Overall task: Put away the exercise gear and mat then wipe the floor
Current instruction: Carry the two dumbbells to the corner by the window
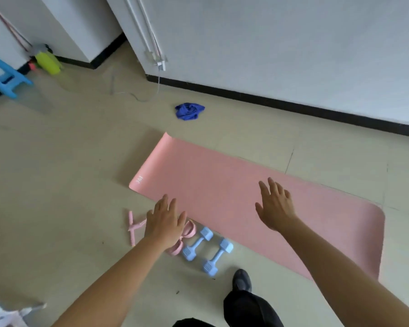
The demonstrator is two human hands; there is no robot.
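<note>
Your fingers are straight and spread on both hands, holding nothing. Your left hand (164,223) is palm down over the pink looped straps (191,230), hiding part of them; you cannot tell whether it touches them. Your right hand (275,206) is palm down over the middle of the pink yoga mat (213,175).

The mat lies unrolled and flat on the floor (57,161), its long axis running from upper left to lower right, roughly along the wall (293,43). Two light-blue dumbbells (198,243) lie side by side just off its near long edge, handles pointing toward the mat. A pink T-shaped bar (132,228) lies left of the straps.

A crumpled blue cloth (189,111) sits between mat and wall. By the far corner stands a yellow-green bottle (48,62), contents not discernible, beside a blue plastic stool (3,75)
</note>
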